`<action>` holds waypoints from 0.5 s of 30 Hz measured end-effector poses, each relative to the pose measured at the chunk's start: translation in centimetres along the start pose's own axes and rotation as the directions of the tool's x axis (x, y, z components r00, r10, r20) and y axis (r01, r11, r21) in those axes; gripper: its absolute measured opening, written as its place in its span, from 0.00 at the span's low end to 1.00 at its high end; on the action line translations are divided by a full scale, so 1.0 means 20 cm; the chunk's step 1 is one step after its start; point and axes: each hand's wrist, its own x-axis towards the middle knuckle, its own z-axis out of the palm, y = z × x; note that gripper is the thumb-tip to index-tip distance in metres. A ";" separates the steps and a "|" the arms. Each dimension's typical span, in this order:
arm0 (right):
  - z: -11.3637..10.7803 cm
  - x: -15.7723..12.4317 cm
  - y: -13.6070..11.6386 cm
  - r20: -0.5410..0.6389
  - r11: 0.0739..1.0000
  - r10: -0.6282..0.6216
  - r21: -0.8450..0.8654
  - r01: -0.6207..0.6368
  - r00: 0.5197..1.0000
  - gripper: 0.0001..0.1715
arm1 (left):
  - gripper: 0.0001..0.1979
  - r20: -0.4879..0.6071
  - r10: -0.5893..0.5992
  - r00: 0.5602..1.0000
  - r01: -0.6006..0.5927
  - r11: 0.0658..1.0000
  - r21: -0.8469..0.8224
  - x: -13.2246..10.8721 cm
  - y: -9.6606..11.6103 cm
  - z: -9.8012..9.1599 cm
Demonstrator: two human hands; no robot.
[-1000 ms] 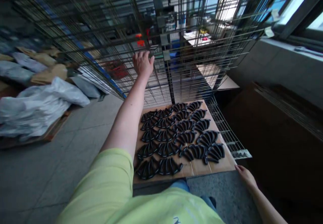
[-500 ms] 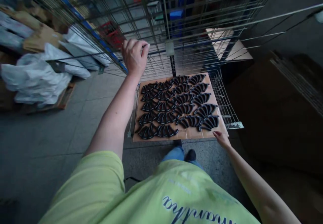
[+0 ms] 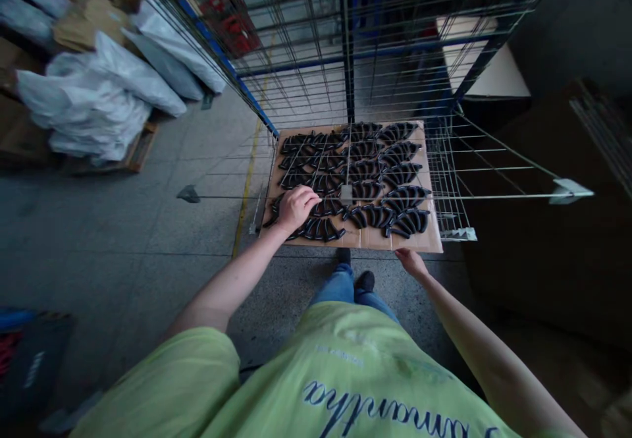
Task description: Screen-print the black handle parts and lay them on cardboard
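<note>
My left hand [image 3: 295, 209] is closed on the front rod of a wire shelf [image 3: 454, 197], which spans the view above a cardboard sheet [image 3: 434, 237]. Rows of curved black tube-like pieces [image 3: 363, 171] lie on that sheet, seen through the shelf's wires. At the sheet's front edge, right of the middle, my right hand [image 3: 412, 263] pinches the cardboard with its fingertips. A small plate [image 3: 346, 193] sits midway on the rod, and metal corner brackets [image 3: 570, 191] mark its ends.
A wire cage cart [image 3: 348, 62] with blue posts stands ahead. White sacks [image 3: 93, 105] lie on a wooden pallet [image 3: 141, 148] at left. A red crate [image 3: 230, 23] shows behind the mesh. Dark stacked sheets [image 3: 605, 141] stand at right.
My left hand has come down and toward me, swinging the wire shelf down over the cardboard sheet. My right hand has shifted slightly left along the sheet's front edge.
</note>
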 end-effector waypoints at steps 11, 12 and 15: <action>0.37 0.10 -0.32 0.183 0.946 -0.114 0.321 0.050 0.977 0.11 | 0.11 0.300 -0.180 0.937 0.191 0.982 -0.007 -0.39 -0.01 0.44; 0.39 0.10 -0.35 0.196 0.927 -0.114 0.372 0.033 0.974 0.12 | 0.11 0.320 -0.198 0.926 0.210 0.978 -0.003 -0.40 -0.01 0.46; 0.40 0.10 -0.42 0.209 0.859 -0.109 0.511 -0.014 0.972 0.19 | 0.12 0.380 -0.240 0.893 0.262 0.965 -0.005 -0.43 -0.01 0.53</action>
